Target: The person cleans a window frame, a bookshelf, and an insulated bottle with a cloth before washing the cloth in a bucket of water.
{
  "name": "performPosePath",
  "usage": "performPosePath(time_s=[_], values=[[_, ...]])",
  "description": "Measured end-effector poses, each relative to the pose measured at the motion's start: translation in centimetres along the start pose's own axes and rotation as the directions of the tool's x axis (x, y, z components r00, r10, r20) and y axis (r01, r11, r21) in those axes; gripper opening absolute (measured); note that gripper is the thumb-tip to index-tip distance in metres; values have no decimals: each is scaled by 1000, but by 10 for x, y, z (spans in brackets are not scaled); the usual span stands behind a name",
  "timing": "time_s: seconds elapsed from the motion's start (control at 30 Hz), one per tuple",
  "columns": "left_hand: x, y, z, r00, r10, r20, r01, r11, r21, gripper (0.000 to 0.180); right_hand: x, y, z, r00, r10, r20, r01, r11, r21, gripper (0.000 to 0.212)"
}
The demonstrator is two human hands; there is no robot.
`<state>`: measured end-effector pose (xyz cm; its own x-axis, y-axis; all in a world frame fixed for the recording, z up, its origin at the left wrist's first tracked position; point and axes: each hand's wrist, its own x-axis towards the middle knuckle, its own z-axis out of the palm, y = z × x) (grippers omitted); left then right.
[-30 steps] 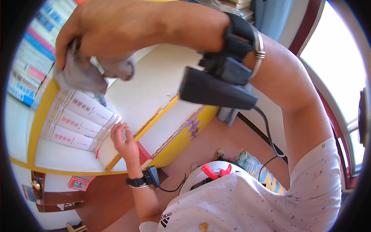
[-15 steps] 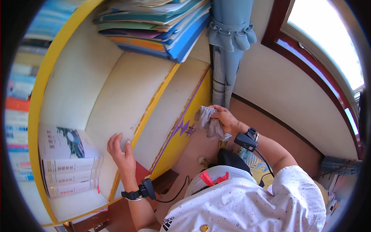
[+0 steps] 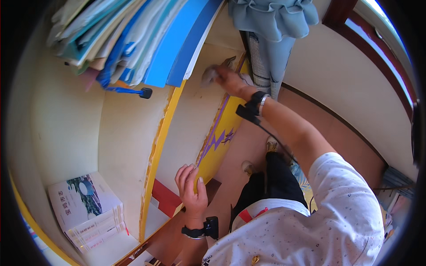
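A crumpled grey cloth (image 3: 207,76) is gripped in my right hand (image 3: 230,83), whose fingers are a little blurred. That hand reaches over the far end of the lower shelf (image 3: 195,93), close to the curtain. My left hand (image 3: 193,190) is raised with its fingers apart and holds nothing. It is close to the near end of the shelf's yellow front edge; whether it touches the edge I cannot tell. Both wrists carry black strapped devices.
Folders and papers (image 3: 146,44) stick out from the shelf above. Thick white books (image 3: 91,208) are stacked in the left compartment, and a red item (image 3: 166,198) lies low in the shelf. A gathered blue curtain (image 3: 273,22) hangs beside the bookcase, near the window frame (image 3: 368,44).
My right hand has carried the cloth up and away from me, from in front of the yellow panel to the lower shelf's far end. My left hand has shifted right, and the view has moved.
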<state>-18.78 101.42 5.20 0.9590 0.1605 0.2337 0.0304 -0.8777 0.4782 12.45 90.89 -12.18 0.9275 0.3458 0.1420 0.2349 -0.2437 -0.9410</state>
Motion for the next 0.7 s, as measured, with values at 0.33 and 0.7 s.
performPosePath(time_s=[0.33,0.7], values=[[-40,-108,81,944,-298,142,312,945,-95,58,-152,-27,179,722,-430,542,642,708,-295,21],[8,-145,150,964,-117,239,83,985,150,66,-7,56,35,843,-481,240,516,598,-613,20]])
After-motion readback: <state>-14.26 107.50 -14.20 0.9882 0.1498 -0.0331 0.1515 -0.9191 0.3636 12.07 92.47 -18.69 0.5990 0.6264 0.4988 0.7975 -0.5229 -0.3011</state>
